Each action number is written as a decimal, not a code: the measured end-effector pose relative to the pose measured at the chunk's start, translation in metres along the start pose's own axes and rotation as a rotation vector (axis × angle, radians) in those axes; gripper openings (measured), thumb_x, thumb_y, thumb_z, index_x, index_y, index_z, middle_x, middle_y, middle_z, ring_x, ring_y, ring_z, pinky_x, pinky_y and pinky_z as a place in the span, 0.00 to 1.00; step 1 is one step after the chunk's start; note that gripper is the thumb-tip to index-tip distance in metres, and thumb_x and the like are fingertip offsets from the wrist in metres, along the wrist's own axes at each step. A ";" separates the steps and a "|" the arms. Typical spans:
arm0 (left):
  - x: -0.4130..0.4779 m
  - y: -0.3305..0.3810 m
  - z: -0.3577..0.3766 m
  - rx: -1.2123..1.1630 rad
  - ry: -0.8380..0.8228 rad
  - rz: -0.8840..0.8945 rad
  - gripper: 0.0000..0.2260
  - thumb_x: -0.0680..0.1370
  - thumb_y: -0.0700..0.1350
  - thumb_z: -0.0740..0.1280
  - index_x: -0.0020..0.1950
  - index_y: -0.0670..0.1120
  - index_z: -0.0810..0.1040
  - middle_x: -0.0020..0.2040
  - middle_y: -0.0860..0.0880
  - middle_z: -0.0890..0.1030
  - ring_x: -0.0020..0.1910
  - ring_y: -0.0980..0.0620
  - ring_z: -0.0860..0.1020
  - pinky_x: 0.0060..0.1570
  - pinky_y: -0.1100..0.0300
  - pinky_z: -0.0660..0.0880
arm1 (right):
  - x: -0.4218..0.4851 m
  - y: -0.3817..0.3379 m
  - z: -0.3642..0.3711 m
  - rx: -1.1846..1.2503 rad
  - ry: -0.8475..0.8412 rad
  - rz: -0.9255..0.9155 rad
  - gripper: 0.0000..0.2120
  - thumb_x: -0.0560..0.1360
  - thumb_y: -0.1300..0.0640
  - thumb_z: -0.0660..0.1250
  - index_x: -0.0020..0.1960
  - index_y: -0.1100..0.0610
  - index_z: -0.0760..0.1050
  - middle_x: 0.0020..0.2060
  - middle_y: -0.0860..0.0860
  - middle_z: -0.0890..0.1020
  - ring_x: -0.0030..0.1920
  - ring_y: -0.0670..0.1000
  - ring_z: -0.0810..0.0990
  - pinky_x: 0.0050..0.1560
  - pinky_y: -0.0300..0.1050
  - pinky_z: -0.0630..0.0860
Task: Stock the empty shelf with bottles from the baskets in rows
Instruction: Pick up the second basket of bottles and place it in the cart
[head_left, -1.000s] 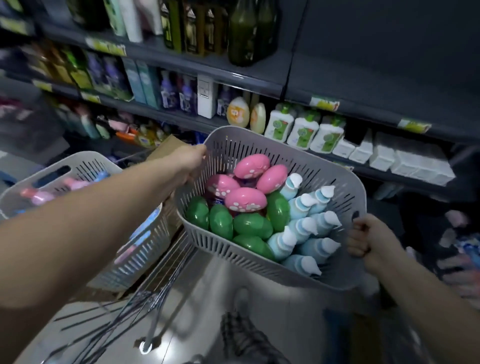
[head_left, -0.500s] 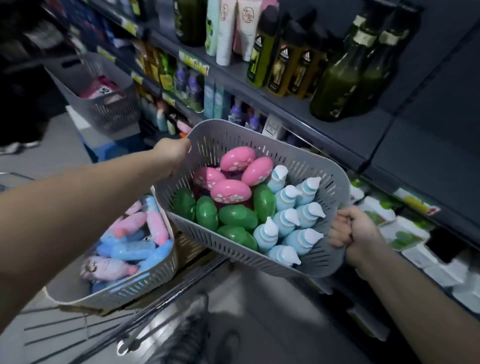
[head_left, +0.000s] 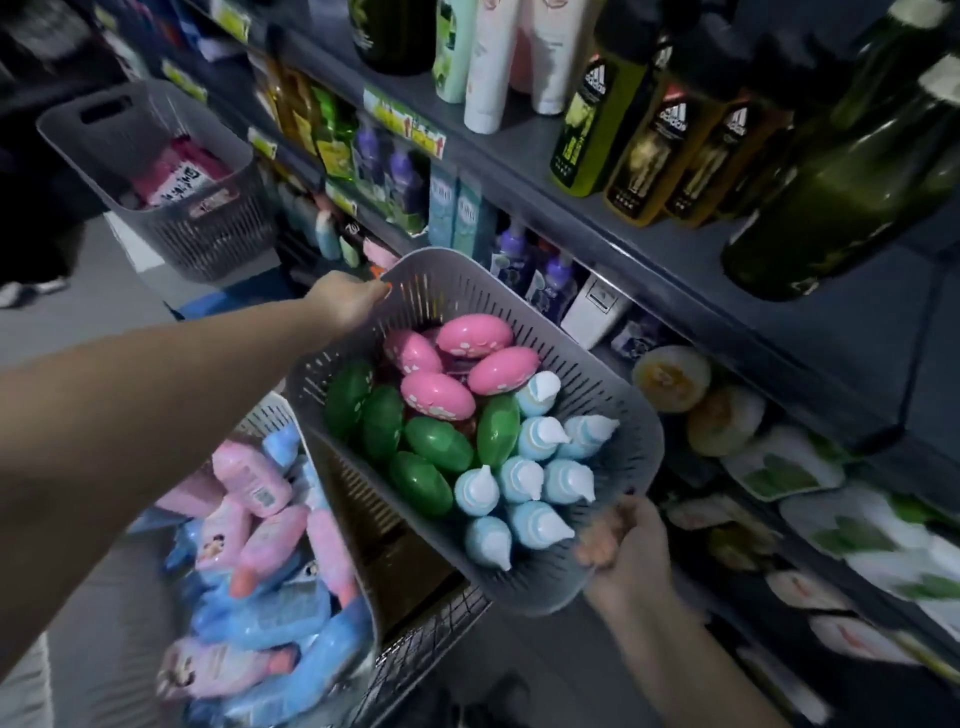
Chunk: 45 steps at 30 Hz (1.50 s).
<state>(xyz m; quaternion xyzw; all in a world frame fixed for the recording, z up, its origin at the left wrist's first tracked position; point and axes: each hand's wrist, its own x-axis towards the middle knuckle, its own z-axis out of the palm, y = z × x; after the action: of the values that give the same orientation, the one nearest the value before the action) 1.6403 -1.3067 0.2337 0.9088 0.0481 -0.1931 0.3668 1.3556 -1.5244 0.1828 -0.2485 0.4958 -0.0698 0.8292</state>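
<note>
Beside the stocked shelves (head_left: 519, 156), the left hand (head_left: 345, 301) and right hand (head_left: 631, 551) hold the basket (head_left: 639, 415) of bottles (head_left: 436, 444) aloft, fingers (head_left: 376, 291) curled on its rim; next, probably, find the empty shelf.

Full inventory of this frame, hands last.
held basket: 1, grey, mid-air by shelves
pink bottles: 4, pink, its far part
green bottles: 5, green, its left part
blue bottles: 8, light blue, white caps, its right part
lower basket: 1, pale, lower left, pink and blue bottles inside
far basket: 1, grey, upper left, pink packs inside
shelves: dark grey, right, stocked
left hand: grips held basket's far rim
right hand: grips its near rim
</note>
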 end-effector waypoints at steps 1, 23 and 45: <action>0.011 -0.002 0.002 0.018 -0.011 0.010 0.17 0.79 0.51 0.62 0.37 0.40 0.73 0.38 0.41 0.74 0.39 0.45 0.72 0.36 0.54 0.65 | 0.006 0.009 0.002 -0.003 -0.012 0.020 0.22 0.76 0.56 0.57 0.24 0.52 0.60 0.15 0.49 0.59 0.14 0.48 0.56 0.20 0.35 0.54; 0.097 -0.074 0.051 0.332 -0.273 0.033 0.21 0.81 0.54 0.58 0.56 0.37 0.80 0.58 0.38 0.79 0.55 0.42 0.76 0.54 0.54 0.71 | 0.026 0.127 -0.007 -0.001 0.162 0.174 0.20 0.75 0.64 0.54 0.24 0.56 0.62 0.19 0.53 0.60 0.18 0.52 0.62 0.32 0.50 0.61; 0.042 -0.090 0.070 0.701 -0.053 0.202 0.37 0.75 0.57 0.68 0.77 0.44 0.54 0.71 0.39 0.65 0.70 0.37 0.65 0.67 0.40 0.61 | 0.034 0.106 -0.006 -0.415 0.190 0.173 0.17 0.79 0.62 0.61 0.32 0.59 0.69 0.21 0.53 0.73 0.27 0.53 0.71 0.35 0.47 0.70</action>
<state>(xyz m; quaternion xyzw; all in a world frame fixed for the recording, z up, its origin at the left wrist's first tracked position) 1.6364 -1.2913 0.1132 0.9741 -0.1206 -0.1843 0.0516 1.3541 -1.4473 0.1027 -0.3625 0.5947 0.0821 0.7129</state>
